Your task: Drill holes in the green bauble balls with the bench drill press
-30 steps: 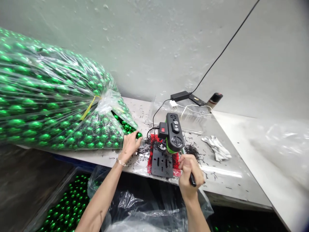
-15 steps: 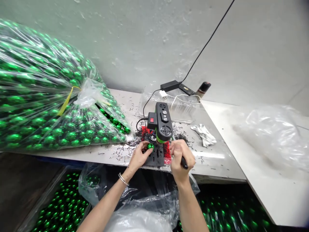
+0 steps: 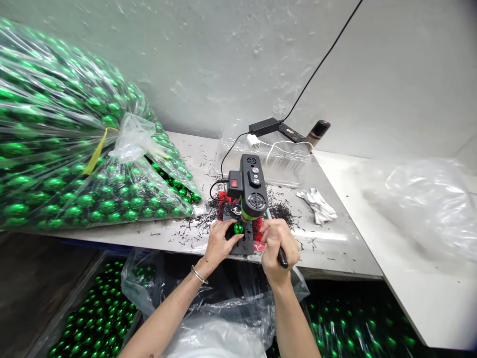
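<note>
Nearest, below and between both grips, lay crumpled clear film (image 3: pixel 219 338). Green balls (image 3: pixel 100 308) filled a box down to the left of the left grip, and more balls (image 3: pixel 357 323) lay under the worktop (image 3: pixel 346 253), below and to the right of the right grip.

A bracelet (image 3: pixel 198 275) circled the wrist just behind the left grip (image 3: pixel 219 243). That grip pinched a green ball (image 3: pixel 238 228) between thumb and fingers, over the dark plate (image 3: pixel 244 247) and just in front of the machine's head. The right grip (image 3: pixel 281 246) was wrapped round a handle (image 3: pixel 283 260), whose black end stuck out below the fist.

Red material (image 3: pixel 258 229) showed between the two grips, beside the plate. Just beyond the left grip stood the machine (image 3: pixel 255 184), its red switch (image 3: pixel 234 183) on the left side. Black bits (image 3: pixel 281 213) were scattered around it. White gloves (image 3: pixel 318 206) lay beyond and to the right of the right grip.

A big sack (image 3: pixel 55 174) of green balls sat well to the left of the left grip. Farther past both grips were a clear tray (image 3: pixel 290 169), a white plug (image 3: pixel 254 140), a black adapter (image 3: pixel 264 126) and a dark-capped bottle (image 3: pixel 320 129); behind them rose the wall (image 3: pixel 208 64).
</note>
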`<state>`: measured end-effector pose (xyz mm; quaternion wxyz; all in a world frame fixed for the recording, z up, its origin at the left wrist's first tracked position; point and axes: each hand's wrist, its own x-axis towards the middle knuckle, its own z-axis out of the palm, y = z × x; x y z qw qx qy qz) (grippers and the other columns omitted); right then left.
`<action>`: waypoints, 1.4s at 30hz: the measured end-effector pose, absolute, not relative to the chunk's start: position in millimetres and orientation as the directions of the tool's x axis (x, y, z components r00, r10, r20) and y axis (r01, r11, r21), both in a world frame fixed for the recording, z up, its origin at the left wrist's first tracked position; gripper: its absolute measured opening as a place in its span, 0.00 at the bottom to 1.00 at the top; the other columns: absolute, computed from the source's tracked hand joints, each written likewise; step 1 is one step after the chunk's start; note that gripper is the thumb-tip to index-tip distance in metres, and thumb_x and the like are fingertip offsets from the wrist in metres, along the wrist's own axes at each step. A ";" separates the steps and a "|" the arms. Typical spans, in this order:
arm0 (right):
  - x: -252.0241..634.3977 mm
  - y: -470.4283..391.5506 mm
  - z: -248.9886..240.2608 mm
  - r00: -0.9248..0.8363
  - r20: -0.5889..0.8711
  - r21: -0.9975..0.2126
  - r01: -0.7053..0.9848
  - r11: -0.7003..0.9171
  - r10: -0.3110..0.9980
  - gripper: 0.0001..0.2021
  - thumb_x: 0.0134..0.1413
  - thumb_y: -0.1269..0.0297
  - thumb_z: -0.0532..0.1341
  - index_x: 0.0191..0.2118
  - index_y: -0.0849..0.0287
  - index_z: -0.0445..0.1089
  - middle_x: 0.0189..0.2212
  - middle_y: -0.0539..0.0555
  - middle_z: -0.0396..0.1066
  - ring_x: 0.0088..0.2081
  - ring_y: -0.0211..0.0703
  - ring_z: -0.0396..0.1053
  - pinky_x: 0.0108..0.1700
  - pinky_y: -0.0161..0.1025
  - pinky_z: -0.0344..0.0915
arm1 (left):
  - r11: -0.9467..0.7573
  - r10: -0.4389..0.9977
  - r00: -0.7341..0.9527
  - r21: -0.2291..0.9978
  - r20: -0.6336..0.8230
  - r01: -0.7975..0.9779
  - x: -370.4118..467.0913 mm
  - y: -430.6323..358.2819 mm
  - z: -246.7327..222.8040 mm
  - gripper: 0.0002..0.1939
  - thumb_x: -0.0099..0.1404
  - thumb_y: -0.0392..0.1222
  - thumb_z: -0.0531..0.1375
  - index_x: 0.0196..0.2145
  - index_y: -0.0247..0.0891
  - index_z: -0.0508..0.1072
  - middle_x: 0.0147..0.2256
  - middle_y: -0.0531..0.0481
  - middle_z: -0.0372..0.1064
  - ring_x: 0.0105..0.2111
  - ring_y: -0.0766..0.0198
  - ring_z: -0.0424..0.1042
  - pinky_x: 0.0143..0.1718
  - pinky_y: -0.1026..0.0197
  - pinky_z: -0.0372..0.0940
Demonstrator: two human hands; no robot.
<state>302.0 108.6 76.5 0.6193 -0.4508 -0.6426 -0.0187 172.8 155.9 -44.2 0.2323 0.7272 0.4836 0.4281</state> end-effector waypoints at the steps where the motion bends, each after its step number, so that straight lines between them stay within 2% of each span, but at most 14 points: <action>1: 302.2 107.7 73.0 0.172 0.815 -0.531 0.604 0.594 0.554 0.13 0.61 0.75 0.51 0.25 0.56 0.59 0.24 0.49 0.64 0.29 0.38 0.66 0.30 0.37 0.61 | -0.419 0.905 0.170 0.755 0.389 0.505 172.6 156.3 -44.8 0.16 0.61 0.47 0.66 0.45 0.41 0.74 0.42 0.45 0.77 0.43 0.53 0.74 0.52 0.47 0.63; 5: 303.6 107.0 48.5 0.155 0.829 -0.511 0.600 0.616 0.537 0.12 0.61 0.74 0.50 0.27 0.57 0.61 0.26 0.50 0.64 0.29 0.37 0.65 0.30 0.37 0.62 | -0.411 0.910 0.180 0.754 0.374 0.512 171.8 157.0 -46.2 0.16 0.59 0.47 0.68 0.45 0.41 0.75 0.41 0.46 0.77 0.42 0.54 0.73 0.51 0.48 0.63; 12: 307.4 115.8 3.0 0.116 0.904 -0.387 0.633 0.670 0.413 0.13 0.64 0.68 0.48 0.28 0.57 0.61 0.28 0.51 0.65 0.28 0.38 0.64 0.33 0.42 0.64 | -0.424 0.902 0.164 0.748 0.400 0.511 172.6 155.0 -48.7 0.16 0.60 0.47 0.67 0.45 0.41 0.75 0.39 0.47 0.75 0.42 0.54 0.72 0.50 0.49 0.63; 23: 302.1 117.9 -16.5 0.216 0.893 -0.443 0.583 0.681 0.396 0.15 0.66 0.66 0.47 0.27 0.57 0.59 0.28 0.49 0.63 0.29 0.37 0.67 0.43 0.49 0.67 | -0.461 0.881 0.168 0.728 0.441 0.507 173.5 153.9 -46.7 0.15 0.61 0.48 0.66 0.44 0.40 0.74 0.38 0.47 0.75 0.40 0.55 0.72 0.50 0.47 0.64; 26: 303.4 117.0 -19.2 0.152 0.892 -0.423 0.611 0.669 0.426 0.15 0.66 0.66 0.47 0.27 0.57 0.59 0.28 0.49 0.62 0.29 0.37 0.68 0.45 0.48 0.66 | -0.462 0.880 0.165 0.724 0.445 0.512 173.7 153.3 -47.5 0.15 0.61 0.47 0.66 0.44 0.40 0.74 0.38 0.47 0.75 0.41 0.54 0.72 0.51 0.47 0.64; 29: 303.6 114.8 -8.5 0.139 0.887 -0.425 0.619 0.660 0.441 0.16 0.66 0.67 0.47 0.25 0.57 0.58 0.27 0.48 0.62 0.28 0.37 0.67 0.42 0.46 0.66 | -0.464 0.879 0.165 0.723 0.447 0.512 174.4 154.9 -48.1 0.15 0.61 0.47 0.66 0.44 0.40 0.74 0.38 0.47 0.75 0.41 0.54 0.72 0.51 0.46 0.64; 33: 301.2 111.3 37.2 0.240 0.826 -0.547 0.561 0.622 0.509 0.16 0.64 0.71 0.48 0.24 0.57 0.57 0.24 0.48 0.61 0.26 0.35 0.62 0.30 0.38 0.59 | -0.476 0.873 0.174 0.719 0.456 0.507 174.6 156.8 -47.0 0.16 0.61 0.46 0.67 0.44 0.39 0.73 0.39 0.46 0.75 0.42 0.53 0.72 0.51 0.44 0.64; 38: 300.7 109.5 87.9 0.243 0.741 -0.641 0.533 0.552 0.626 0.15 0.63 0.74 0.50 0.24 0.57 0.57 0.21 0.47 0.59 0.26 0.35 0.62 0.28 0.36 0.57 | -0.565 0.822 0.259 0.665 0.508 0.488 165.2 129.5 -45.7 0.16 0.66 0.45 0.61 0.50 0.39 0.69 0.45 0.42 0.75 0.46 0.52 0.72 0.51 0.45 0.64; 40: 301.4 109.1 88.5 0.232 0.750 -0.631 0.530 0.566 0.619 0.15 0.63 0.75 0.51 0.24 0.58 0.57 0.21 0.47 0.60 0.26 0.35 0.62 0.29 0.36 0.57 | -0.649 0.759 0.364 0.592 0.539 0.478 158.1 112.6 -45.8 0.21 0.66 0.48 0.61 0.54 0.40 0.66 0.48 0.41 0.74 0.49 0.51 0.71 0.55 0.43 0.61; 42: 301.8 109.0 80.6 0.223 0.773 -0.608 0.529 0.592 0.594 0.15 0.62 0.76 0.51 0.24 0.58 0.57 0.22 0.48 0.60 0.26 0.35 0.62 0.29 0.36 0.57 | -0.703 0.710 0.430 0.523 0.558 0.482 149.9 104.1 -44.3 0.31 0.63 0.57 0.62 0.57 0.38 0.64 0.51 0.38 0.72 0.51 0.49 0.70 0.56 0.42 0.61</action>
